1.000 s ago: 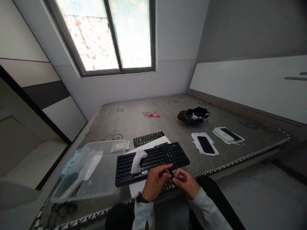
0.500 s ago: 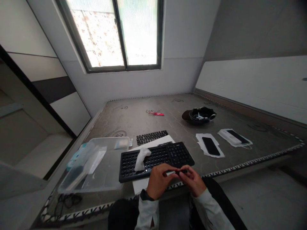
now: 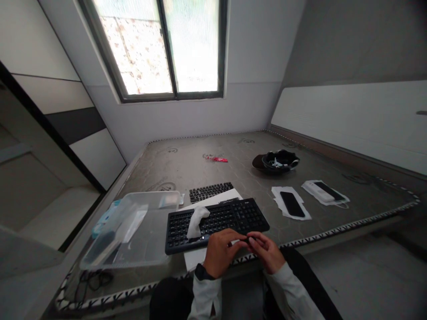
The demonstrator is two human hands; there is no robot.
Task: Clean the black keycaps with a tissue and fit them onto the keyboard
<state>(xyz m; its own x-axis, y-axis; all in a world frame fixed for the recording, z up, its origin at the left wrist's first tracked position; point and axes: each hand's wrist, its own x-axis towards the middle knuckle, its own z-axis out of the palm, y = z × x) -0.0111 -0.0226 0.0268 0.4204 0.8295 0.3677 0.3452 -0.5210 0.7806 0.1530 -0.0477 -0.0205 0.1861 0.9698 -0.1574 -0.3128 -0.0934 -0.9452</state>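
1. The quilted mattress (image 3: 187, 166) carries everything; the things on it lie as they did, and only the camera's aim has swung slightly since a second ago.
2. At 9 o'clock from the keyboard sits the clear plastic bin (image 3: 160, 193), unmoved.
3. The black keyboard (image 3: 225, 217) lies flat, nearest the hands, and looks untouched by this change; whether the left hand brushes its edge I cannot tell.
4. A black key panel (image 3: 211, 191) rests at 12 o'clock from it, and an upturned brimmed cap (image 3: 280, 160) at 2 o'clock.
5. The left hand (image 3: 218, 251) and right hand (image 3: 269, 254), at 4 o'clock, have drawn together: their fingers are pinched almost tip to tip, with a gap only behind the left thumb.
6. A crumpled tissue (image 3: 197, 222) stays on the keyboard's 9 o'clock side.
7. The small dark piece (image 3: 247, 239) is between both sets of fingertips, now lying level where it stood upright a second ago. That suggests close two-handed handling; its exact shape is hidden.
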